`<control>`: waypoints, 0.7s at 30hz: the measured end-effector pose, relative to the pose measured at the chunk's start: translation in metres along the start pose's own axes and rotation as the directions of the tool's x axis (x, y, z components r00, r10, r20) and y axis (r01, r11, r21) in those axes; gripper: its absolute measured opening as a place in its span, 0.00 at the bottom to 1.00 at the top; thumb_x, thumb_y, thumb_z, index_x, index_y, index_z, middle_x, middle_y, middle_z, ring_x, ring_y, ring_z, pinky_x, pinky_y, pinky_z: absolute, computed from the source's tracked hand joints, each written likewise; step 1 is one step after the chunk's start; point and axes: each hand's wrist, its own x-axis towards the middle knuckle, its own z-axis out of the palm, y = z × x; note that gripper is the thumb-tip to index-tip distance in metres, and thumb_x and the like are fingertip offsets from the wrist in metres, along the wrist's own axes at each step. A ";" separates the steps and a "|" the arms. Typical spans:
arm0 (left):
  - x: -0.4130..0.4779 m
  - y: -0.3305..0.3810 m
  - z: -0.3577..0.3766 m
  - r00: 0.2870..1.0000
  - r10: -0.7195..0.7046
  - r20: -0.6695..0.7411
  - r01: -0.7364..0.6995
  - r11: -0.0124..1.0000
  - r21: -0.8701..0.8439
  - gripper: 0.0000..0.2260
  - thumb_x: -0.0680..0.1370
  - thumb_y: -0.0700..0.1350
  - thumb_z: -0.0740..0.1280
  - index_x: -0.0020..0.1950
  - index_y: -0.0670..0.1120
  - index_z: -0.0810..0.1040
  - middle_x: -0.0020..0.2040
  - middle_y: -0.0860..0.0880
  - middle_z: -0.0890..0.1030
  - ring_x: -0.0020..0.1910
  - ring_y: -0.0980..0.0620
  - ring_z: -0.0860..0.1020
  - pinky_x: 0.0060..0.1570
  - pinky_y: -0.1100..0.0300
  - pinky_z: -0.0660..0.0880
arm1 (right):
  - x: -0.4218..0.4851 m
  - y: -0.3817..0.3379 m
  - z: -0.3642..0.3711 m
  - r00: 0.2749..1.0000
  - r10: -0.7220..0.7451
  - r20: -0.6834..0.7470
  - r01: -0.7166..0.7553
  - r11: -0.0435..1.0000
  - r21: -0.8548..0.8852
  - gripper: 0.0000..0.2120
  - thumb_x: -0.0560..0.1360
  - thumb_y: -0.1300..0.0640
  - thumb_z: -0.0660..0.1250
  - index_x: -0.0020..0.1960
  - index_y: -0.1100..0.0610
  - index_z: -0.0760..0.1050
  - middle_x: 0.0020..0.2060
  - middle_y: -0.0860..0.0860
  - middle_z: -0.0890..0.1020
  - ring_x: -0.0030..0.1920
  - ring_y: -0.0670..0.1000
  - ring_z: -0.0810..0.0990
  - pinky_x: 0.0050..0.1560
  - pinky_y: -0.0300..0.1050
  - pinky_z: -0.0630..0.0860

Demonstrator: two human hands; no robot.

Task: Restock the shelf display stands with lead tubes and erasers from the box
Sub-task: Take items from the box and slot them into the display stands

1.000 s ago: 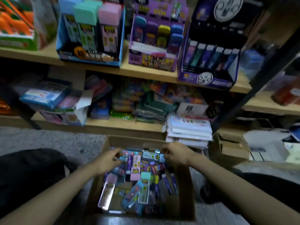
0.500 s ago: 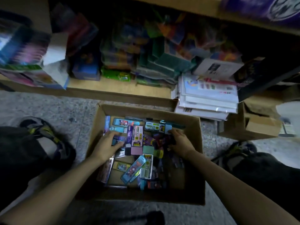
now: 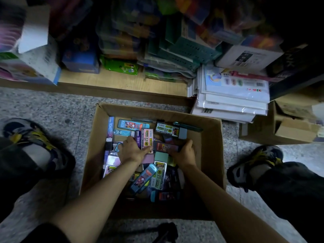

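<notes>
Left hand [image 3: 132,152] and right hand [image 3: 186,153] rest among lead tubes [image 3: 147,136] inside the box [image 3: 209,148].

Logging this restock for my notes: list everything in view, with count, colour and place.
cardboard box: one, brown, on the floor, centre.
lead tubes and erasers: many, mixed colours, loose in the box.
dark red pack: one, dark red, mid-box.
white packets: a stack, white, beyond the box's right corner.
second box: one, brown, far right.
green packet: one, green, on the wooden shelf.
shoes: two, dark with yellow laces, either side of the box.
left grip: one, bare, on a pink pack; hold unclear.
right grip: one, bare, curled round the dark red pack's end.
</notes>
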 end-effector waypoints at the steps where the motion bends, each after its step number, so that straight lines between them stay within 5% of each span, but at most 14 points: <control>1: 0.002 -0.001 0.001 1.000 0.014 0.028 -0.013 0.999 -0.031 0.27 0.69 0.57 0.73 0.57 0.41 0.69 0.59 0.41 0.76 0.60 0.39 0.72 0.55 0.48 0.72 | 0.002 0.000 -0.002 1.000 0.024 0.013 -0.024 1.000 0.017 0.30 0.67 0.54 0.76 0.62 0.61 0.65 0.62 0.59 0.71 0.64 0.59 0.69 0.62 0.55 0.71; 4: 0.006 -0.005 0.002 0.996 0.039 0.077 -0.032 0.996 -0.081 0.21 0.70 0.53 0.74 0.53 0.43 0.70 0.58 0.41 0.77 0.57 0.40 0.75 0.53 0.48 0.74 | 0.005 -0.001 -0.010 0.993 -0.013 0.116 0.004 0.997 0.077 0.19 0.67 0.56 0.76 0.55 0.56 0.76 0.58 0.53 0.79 0.59 0.50 0.76 0.58 0.42 0.73; 8: 0.007 -0.007 0.005 0.995 0.039 0.087 -0.027 0.991 -0.134 0.19 0.69 0.49 0.76 0.50 0.41 0.72 0.56 0.40 0.78 0.55 0.41 0.76 0.53 0.46 0.75 | 0.006 0.001 -0.015 0.955 -0.094 0.281 0.019 0.966 0.258 0.16 0.70 0.68 0.72 0.57 0.60 0.79 0.57 0.56 0.81 0.58 0.54 0.78 0.60 0.48 0.76; 13: -0.001 -0.013 0.009 0.996 0.072 0.046 -0.059 0.971 -0.233 0.19 0.75 0.44 0.69 0.61 0.36 0.70 0.59 0.38 0.77 0.60 0.40 0.73 0.56 0.52 0.72 | 0.003 -0.002 0.007 0.975 -0.043 0.219 -0.025 0.953 0.301 0.18 0.69 0.71 0.71 0.57 0.60 0.78 0.51 0.54 0.80 0.49 0.49 0.78 0.45 0.36 0.76; 16: -0.007 -0.017 0.003 0.998 0.049 0.028 -0.035 0.922 -0.385 0.16 0.78 0.41 0.64 0.63 0.36 0.66 0.60 0.38 0.77 0.59 0.42 0.75 0.49 0.61 0.68 | 0.005 -0.001 0.011 0.985 0.003 0.175 -0.044 0.972 0.231 0.15 0.66 0.66 0.75 0.52 0.58 0.80 0.45 0.51 0.81 0.47 0.49 0.79 0.47 0.41 0.77; 19: -0.008 -0.024 -0.007 1.000 0.025 0.015 -0.014 0.858 -0.514 0.16 0.78 0.40 0.65 0.63 0.37 0.67 0.60 0.41 0.77 0.59 0.45 0.75 0.50 0.62 0.67 | 0.008 -0.002 0.004 0.978 -0.003 0.209 -0.041 0.978 0.206 0.13 0.64 0.65 0.77 0.40 0.51 0.77 0.40 0.48 0.80 0.42 0.48 0.79 0.39 0.37 0.76; 21: -0.010 -0.028 -0.012 0.998 0.034 0.045 -0.002 0.820 -0.572 0.16 0.77 0.39 0.66 0.63 0.39 0.69 0.57 0.44 0.77 0.56 0.48 0.75 0.51 0.62 0.70 | 0.010 0.000 -0.001 0.983 0.004 0.186 -0.039 0.982 0.185 0.13 0.65 0.64 0.77 0.41 0.53 0.75 0.39 0.50 0.80 0.44 0.52 0.80 0.42 0.43 0.78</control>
